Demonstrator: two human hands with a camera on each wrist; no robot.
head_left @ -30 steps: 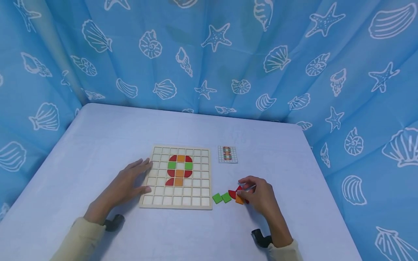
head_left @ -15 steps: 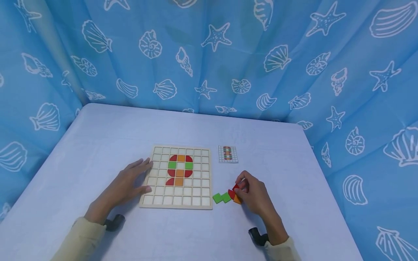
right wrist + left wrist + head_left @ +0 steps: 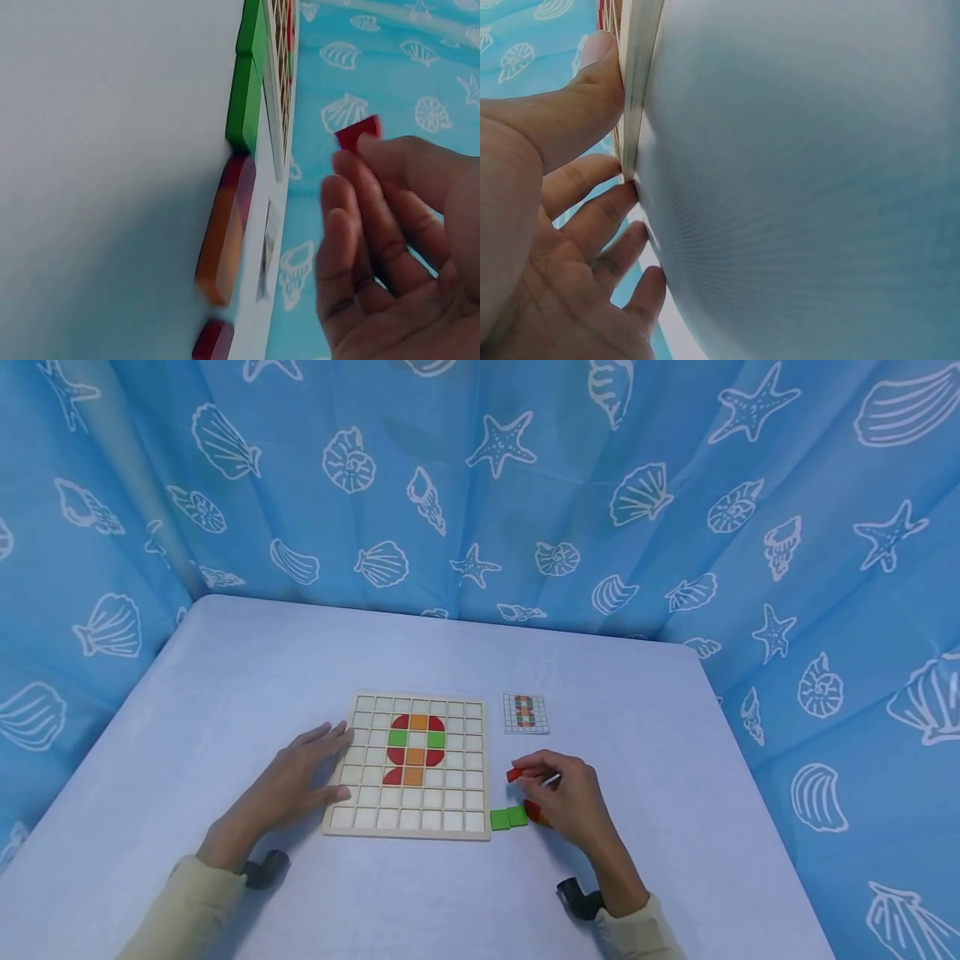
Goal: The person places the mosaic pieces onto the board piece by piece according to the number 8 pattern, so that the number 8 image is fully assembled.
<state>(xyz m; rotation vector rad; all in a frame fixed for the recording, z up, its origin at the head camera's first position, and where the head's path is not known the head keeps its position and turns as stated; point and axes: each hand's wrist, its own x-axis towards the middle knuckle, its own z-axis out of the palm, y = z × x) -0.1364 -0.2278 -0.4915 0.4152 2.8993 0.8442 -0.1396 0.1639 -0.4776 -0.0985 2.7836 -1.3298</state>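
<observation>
My left hand (image 3: 303,777) rests at the left edge of a wooden grid board (image 3: 375,817), thumb and fingertips touching its frame in the left wrist view. Set in the board's cells are red rounded tiles, green squares (image 3: 397,738) and orange squares (image 3: 413,777). My right hand (image 3: 566,797) pinches a red tile (image 3: 513,774) between thumb and index finger, raised above the table in the right wrist view (image 3: 357,133). Under that hand lie an orange tile (image 3: 220,251) and a red tile (image 3: 213,341), the orange one partly hidden in the head view.
Two green square tiles (image 3: 510,818) lie against the board's lower right corner. Behind the right hand is a small printed pattern card (image 3: 527,714). A blue shell-print curtain (image 3: 480,493) hangs around the white table (image 3: 300,643).
My right hand has lifted a red tile from the loose pile and moved left with it toward the board. The two green tiles have shifted into line. The left hand stays put.
</observation>
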